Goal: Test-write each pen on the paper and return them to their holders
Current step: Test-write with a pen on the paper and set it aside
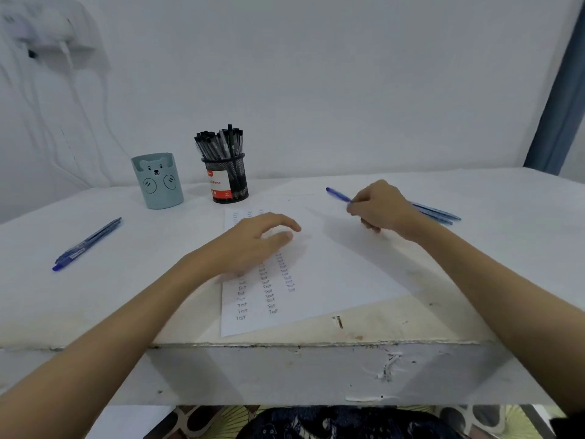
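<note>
A white sheet of paper (332, 274) lies on the table, with columns of the handwritten word "Test" down its left part. My left hand (253, 242) rests flat on the sheet, fingers apart, holding nothing. My right hand (380, 207) is closed around a blue pen (338, 194) whose end sticks out to the upper left, above the table just right of the paper. A few more blue pens (438, 213) lie behind that hand. A black mesh holder (229, 182) full of black pens stands at the back. A teal bear cup (157, 180) stands left of it.
Another small group of blue pens (87, 243) lies on the left of the white table (490, 198). The table's chipped front edge (316, 345) is close to me. A white wall stands behind, with cables hanging at the far left (63, 74).
</note>
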`<state>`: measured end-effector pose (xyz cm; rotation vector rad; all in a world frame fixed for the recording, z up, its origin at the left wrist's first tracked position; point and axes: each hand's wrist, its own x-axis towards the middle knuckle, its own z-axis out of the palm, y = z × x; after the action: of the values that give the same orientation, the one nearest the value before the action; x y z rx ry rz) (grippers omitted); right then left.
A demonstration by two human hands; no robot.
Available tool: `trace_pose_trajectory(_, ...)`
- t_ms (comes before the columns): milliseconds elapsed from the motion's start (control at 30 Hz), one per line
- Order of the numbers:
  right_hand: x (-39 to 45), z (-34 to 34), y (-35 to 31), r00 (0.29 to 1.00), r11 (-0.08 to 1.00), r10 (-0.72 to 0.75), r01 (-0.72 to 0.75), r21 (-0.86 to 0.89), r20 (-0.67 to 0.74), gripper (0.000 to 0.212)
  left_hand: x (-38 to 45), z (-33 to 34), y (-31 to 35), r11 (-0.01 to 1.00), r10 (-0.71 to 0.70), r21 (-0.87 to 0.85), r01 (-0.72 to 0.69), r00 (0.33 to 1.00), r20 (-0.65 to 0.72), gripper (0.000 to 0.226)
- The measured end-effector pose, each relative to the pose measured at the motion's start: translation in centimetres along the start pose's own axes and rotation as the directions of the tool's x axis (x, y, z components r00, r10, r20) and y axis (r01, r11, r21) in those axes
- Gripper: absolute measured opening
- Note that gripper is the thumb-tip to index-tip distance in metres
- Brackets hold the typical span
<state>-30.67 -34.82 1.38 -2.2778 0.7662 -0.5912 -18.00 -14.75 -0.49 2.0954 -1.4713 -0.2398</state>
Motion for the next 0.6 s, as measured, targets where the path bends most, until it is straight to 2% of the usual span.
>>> trace_pose_trajectory(67,0.3,-0.9,1.1,1.000,0.966,-0.012,0.005,-0.257,-0.025,0.023,1.3,0.1,1.2,0.999,-0.007,0.052,0.005,0.999,0.035,0.025)
trace_pose_trajectory(133,0.1,-1.7,2.1,0.997,0.921,-0.035,0.007,-0.390,-0.066,0.020,2.6,0.7,2.1,0.993,-0.006,0.117,-0.001,0.998,0.064,0.028)
trace_pose_trajectory(233,-0.7,-2.0,3.1,0.992,0.891,-0.076,0.024,-0.454,-0.097,0.016,3.6,2.1,2.2,0.984,0.002,0.177,-0.017,0.996,0.084,0.030)
trace_pose_trajectory(367,-1.4,-1.8,3.4,0.986,0.863,-0.124,0.053,-0.503,-0.108,0.011,3.9,3.5,1.3,0.984,0.072,0.163,-0.075,0.997,0.024,0.027)
trace_pose_trajectory(433,-1.5,-1.9,3.1,0.986,0.840,-0.119,0.037,-0.541,-0.116,0.004,3.9,3.5,0.9,0.983,0.097,0.152,-0.099,0.995,0.020,0.026)
trace_pose_trajectory(600,-1.4,-1.9,2.5,0.985,0.823,-0.086,-0.014,-0.568,-0.150,0.007,3.8,3.0,1.0,0.986,0.089,0.137,-0.094,0.995,0.043,0.027)
